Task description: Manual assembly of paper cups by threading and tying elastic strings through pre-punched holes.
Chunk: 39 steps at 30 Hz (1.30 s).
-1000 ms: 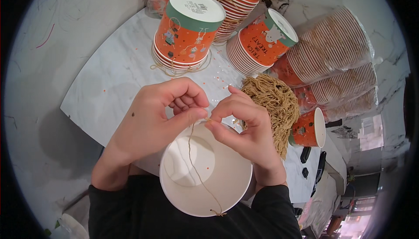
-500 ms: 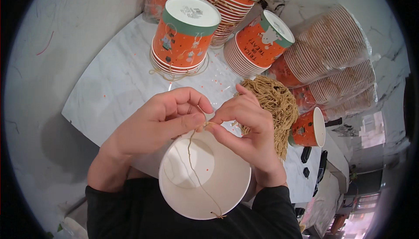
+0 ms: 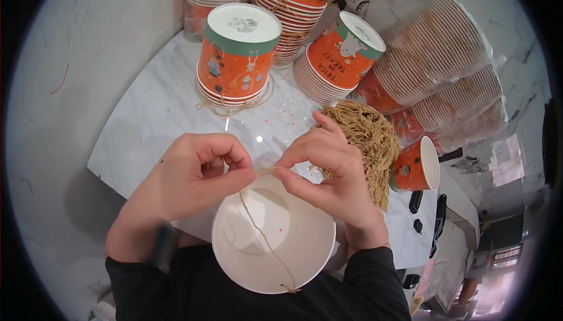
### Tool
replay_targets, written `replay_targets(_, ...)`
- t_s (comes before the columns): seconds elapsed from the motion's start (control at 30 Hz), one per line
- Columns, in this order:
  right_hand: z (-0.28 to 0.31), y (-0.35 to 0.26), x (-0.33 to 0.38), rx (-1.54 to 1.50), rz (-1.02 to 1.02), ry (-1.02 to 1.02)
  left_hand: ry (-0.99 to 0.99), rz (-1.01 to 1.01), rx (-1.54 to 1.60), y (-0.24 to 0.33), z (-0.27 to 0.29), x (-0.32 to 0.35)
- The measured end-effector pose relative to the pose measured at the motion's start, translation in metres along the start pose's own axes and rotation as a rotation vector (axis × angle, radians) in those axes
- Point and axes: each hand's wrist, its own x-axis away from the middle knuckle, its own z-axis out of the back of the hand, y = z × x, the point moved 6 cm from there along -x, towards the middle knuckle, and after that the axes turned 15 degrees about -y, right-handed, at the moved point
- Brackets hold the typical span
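Note:
A white-lined paper bucket (image 3: 314,236) leans against me with its mouth up. A thin twine cord (image 3: 255,225) is knotted at its near rim and runs up across the opening to my fingers. Above the far rim, my left hand (image 3: 196,171) pinches the cord between thumb and fingers. Facing it, my right hand (image 3: 328,171) grips the cord's end between thumb and forefinger, with the little finger raised. A short taut piece shows between the two pinches. Whether the cord passes through the far rim is hidden by the hands.
Beside my right hand lies a heap of cut twine (image 3: 366,139). Orange printed buckets stand upside down in stacks (image 3: 237,66) at the back. Bagged stacks (image 3: 434,54) lie at the right, near a single tipped bucket (image 3: 413,165). Small black objects (image 3: 416,200) rest by the table's right edge.
My hands have drawn apart, the left one moving left, so a stretch of cord shows between them. Both keep their pinch. The whole view has shifted slightly.

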Motion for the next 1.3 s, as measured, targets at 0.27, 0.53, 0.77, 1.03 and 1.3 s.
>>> replay_targets(0.27,-0.005,-0.004,0.002,-0.155,0.143,-0.032,-0.005,-0.039,0.135,0.024,-0.013,-0.003)
replay_targets(0.53,-0.005,-0.017,0.003,-0.117,0.286,0.046,0.068,0.009,0.108,0.035,-0.023,0.011)
replay_targets(0.77,-0.013,-0.020,0.005,0.203,0.248,0.069,-0.045,-0.083,0.207,0.031,-0.030,0.024)
replay_targets(1.03,-0.006,0.001,0.006,0.087,0.065,-0.134,-0.015,-0.505,0.573,0.021,-0.024,0.051)
replay_targets(1.3,-0.019,0.026,0.012,0.111,-0.189,-0.698,-0.850,-0.825,0.586,0.035,-0.010,0.074)
